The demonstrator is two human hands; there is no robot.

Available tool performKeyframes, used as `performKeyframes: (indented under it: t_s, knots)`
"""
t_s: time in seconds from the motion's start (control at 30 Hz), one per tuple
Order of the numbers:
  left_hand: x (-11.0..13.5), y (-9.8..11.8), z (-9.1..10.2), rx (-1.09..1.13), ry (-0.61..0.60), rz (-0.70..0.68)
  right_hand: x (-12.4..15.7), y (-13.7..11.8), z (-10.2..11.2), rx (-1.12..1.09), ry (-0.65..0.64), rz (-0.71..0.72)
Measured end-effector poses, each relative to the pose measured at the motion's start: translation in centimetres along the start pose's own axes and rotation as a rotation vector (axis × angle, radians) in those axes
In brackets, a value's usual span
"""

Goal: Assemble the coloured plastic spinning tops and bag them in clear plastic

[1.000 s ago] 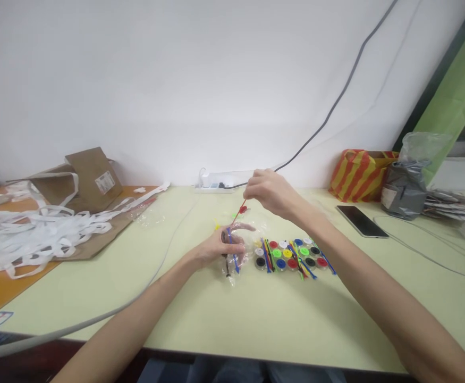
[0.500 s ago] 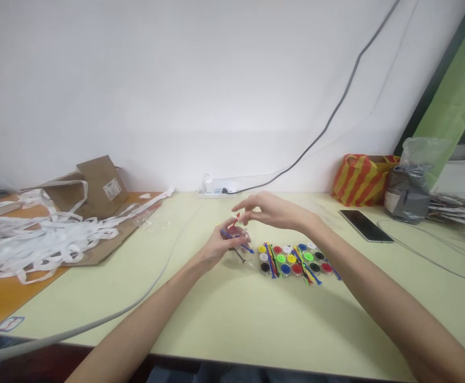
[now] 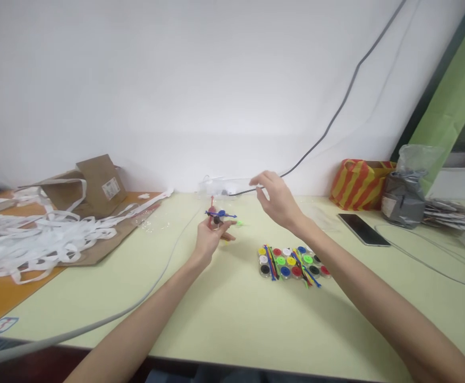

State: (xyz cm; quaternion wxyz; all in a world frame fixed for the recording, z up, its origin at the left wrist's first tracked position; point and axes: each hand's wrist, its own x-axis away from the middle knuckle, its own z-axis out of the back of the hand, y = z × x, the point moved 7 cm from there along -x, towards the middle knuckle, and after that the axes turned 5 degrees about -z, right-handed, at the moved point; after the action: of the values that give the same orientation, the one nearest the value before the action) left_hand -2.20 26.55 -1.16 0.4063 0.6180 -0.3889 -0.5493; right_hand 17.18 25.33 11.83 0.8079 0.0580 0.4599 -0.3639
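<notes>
My left hand [image 3: 208,239] is raised above the pale green table [image 3: 232,319], closed on a small bundle of coloured sticks [image 3: 218,214] in blue, red and black. My right hand [image 3: 278,202] is lifted to the right of it. Its fingertips pinch a clear plastic bag [image 3: 228,186] that hangs in the air above the bundle. A strip set of small paint pots [image 3: 292,261] in many colours lies on the table below my right wrist, with several thin coloured sticks lying across it.
A brown paper bag [image 3: 92,183] and a heap of white strips [image 3: 36,239] lie at the left. A grey cable [image 3: 144,298] crosses the table front left. A phone [image 3: 363,230], a red-and-orange striped bag [image 3: 360,183] and a grey plastic bag [image 3: 402,197] stand at the right.
My left hand rose from the table with the sticks, now free of the clear bag. My right hand let go of a red stick and lifted the clear bag away.
</notes>
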Motion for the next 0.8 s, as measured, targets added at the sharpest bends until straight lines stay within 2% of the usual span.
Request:
performKeyframes:
  t_s: [0.1, 0.2, 0.27, 0.37, 0.47, 0.57, 0.7, 0.8]
  knots:
    - [-0.6, -0.2, 1.5, -0.01, 0.104, -0.047, 1.5, 3.1, -5.3, 0.116, -0.361, -0.067]
    - [-1.1, -0.6, 2.0, -0.001, 0.138, -0.074, 4.5, 5.2, -10.5, 0.173, -0.728, -0.05]
    - [-1.3, -0.9, 1.9, 0.023, 0.127, -0.078, 6.1, 5.9, -12.6, 0.185, -0.855, -0.036]
    - [-1.4, -1.0, 1.4, 0.061, 0.085, -0.094, 7.0, 6.4, -13.7, 0.197, -0.907, -0.033]
    - [-1.5, -0.9, 1.1, 0.039, 0.059, -0.112, 6.1, 6.5, -12.7, 0.176, -0.854, -0.045]
    - [-1.4, -0.8, 0.8, 0.018, 0.026, -0.104, 3.9, 6.7, -10.0, 0.131, -0.699, -0.095]
    - [-0.7, -0.7, -0.2, -0.007, -0.091, -0.05, 0.9, 6.7, -4.4, 0.082, -0.405, -0.181]
    - [0.5, -0.2, -2.2, -0.014, -0.324, -0.002, -0.8, 5.7, 1.0, -0.044, -0.102, -0.204]
